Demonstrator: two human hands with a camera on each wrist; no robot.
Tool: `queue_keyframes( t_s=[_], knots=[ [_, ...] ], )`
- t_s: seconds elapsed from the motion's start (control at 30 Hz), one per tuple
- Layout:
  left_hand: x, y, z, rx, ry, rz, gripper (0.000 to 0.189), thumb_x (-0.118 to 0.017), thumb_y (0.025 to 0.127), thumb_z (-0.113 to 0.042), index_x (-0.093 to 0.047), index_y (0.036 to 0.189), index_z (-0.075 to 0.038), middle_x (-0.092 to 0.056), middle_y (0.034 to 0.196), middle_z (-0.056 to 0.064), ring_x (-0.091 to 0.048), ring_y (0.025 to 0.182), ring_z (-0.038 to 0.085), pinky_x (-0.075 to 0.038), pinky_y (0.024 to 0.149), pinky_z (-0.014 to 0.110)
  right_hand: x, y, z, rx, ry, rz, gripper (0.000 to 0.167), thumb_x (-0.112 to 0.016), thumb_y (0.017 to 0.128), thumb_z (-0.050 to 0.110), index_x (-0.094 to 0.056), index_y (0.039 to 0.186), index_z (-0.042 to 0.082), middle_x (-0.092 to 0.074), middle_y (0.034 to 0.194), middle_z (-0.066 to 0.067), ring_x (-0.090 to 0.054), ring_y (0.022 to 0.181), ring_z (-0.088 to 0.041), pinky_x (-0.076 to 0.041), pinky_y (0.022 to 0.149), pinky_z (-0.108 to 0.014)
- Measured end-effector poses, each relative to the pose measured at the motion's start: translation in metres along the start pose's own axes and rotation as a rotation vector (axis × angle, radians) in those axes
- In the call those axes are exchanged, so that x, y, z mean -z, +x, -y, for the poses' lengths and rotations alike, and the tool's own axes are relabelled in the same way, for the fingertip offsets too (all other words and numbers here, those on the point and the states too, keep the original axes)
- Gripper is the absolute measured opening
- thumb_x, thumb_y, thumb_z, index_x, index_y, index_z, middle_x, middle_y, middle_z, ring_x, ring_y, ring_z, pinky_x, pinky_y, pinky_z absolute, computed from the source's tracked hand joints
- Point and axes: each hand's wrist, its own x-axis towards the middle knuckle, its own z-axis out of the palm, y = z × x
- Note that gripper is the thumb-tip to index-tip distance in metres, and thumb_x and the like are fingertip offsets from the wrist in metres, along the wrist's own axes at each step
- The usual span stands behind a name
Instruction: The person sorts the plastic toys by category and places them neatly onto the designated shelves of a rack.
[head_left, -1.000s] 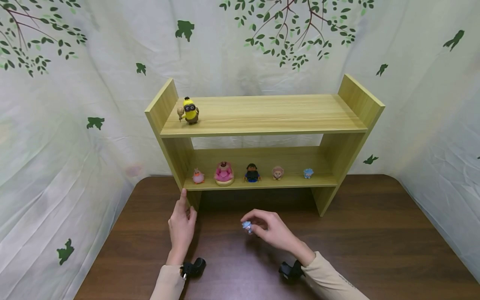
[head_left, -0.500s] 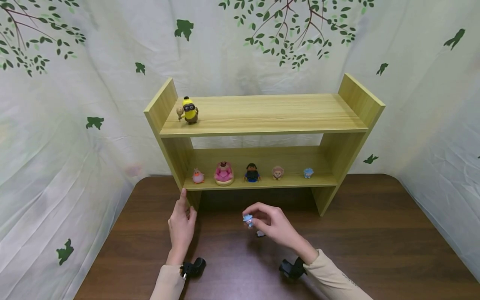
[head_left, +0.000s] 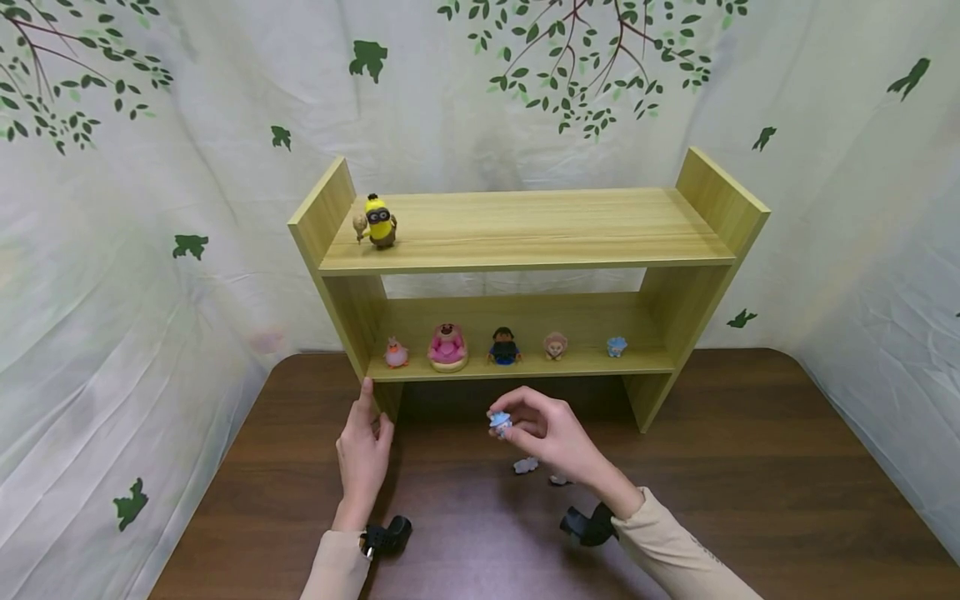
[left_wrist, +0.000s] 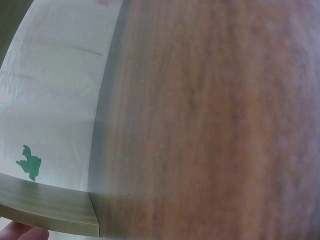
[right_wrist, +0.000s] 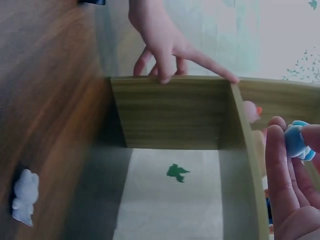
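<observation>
My right hand (head_left: 551,433) pinches a small figurine (head_left: 500,423) with a blue hat between thumb and fingers, in front of and below the middle shelf board. Its blue back (right_wrist: 295,141) shows in the right wrist view. The left hand (head_left: 363,454) holds the front edge of the left side panel (right_wrist: 170,112) of a wooden shelf (head_left: 525,268). Its index finger is straight and touches the corner of the middle board; the thumb lies over the panel's inner side. On the middle board stand several figurines, among them a pink bear (head_left: 447,346) and another blue-hatted figurine (head_left: 616,347).
A yellow Minion figure (head_left: 380,223) stands at the left of the top board. Two small grey-white pieces (head_left: 526,465) lie on the brown table (head_left: 750,500), one partly under the right hand. A white cloth with leaf prints (head_left: 150,333) hangs behind and at the sides.
My right hand has risen toward the shelf with the blue-hatted figurine, uncovering the small grey-white pieces on the table. The left hand has stayed in place.
</observation>
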Motion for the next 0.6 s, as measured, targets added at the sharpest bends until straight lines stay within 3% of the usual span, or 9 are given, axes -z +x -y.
queue_keyframes(
  t_s=[0.2, 0.47, 0.6],
  knots=[
    [0.000, -0.001, 0.000, 0.012, 0.000, 0.011, 0.089, -0.057, 0.082, 0.011, -0.024, 0.151, -0.035, -0.050, 0.081, 0.014, -0.044, 0.060, 0.022, -0.040, 0.052, 0.042, 0.003, 0.004, 0.007, 0.033, -0.034, -0.009, 0.023, -0.059, 0.090, -0.006, -0.059, 0.112, 0.000, -0.064, 0.103, -0.018, -0.065, 0.091, -0.031, -0.053, 0.079, -0.035],
    [0.001, -0.001, 0.000, 0.007, 0.005, 0.015, 0.091, -0.056, 0.082, 0.012, -0.023, 0.152, -0.035, -0.050, 0.081, 0.014, -0.041, 0.060, 0.021, -0.039, 0.052, 0.040, 0.005, 0.011, 0.034, 0.108, -0.098, -0.021, 0.022, -0.058, 0.086, -0.015, -0.057, 0.107, -0.008, -0.064, 0.095, -0.022, -0.066, 0.087, -0.029, -0.053, 0.076, -0.036],
    [0.001, 0.000, -0.001, 0.006, 0.009, 0.018, 0.091, -0.056, 0.082, 0.012, -0.022, 0.152, -0.035, -0.049, 0.081, 0.014, -0.040, 0.060, 0.020, -0.038, 0.052, 0.040, 0.009, 0.014, 0.032, 0.137, -0.147, -0.045, 0.023, -0.061, 0.086, -0.012, -0.059, 0.107, -0.003, -0.065, 0.098, -0.016, -0.065, 0.085, -0.027, -0.053, 0.076, -0.035]
  ],
)
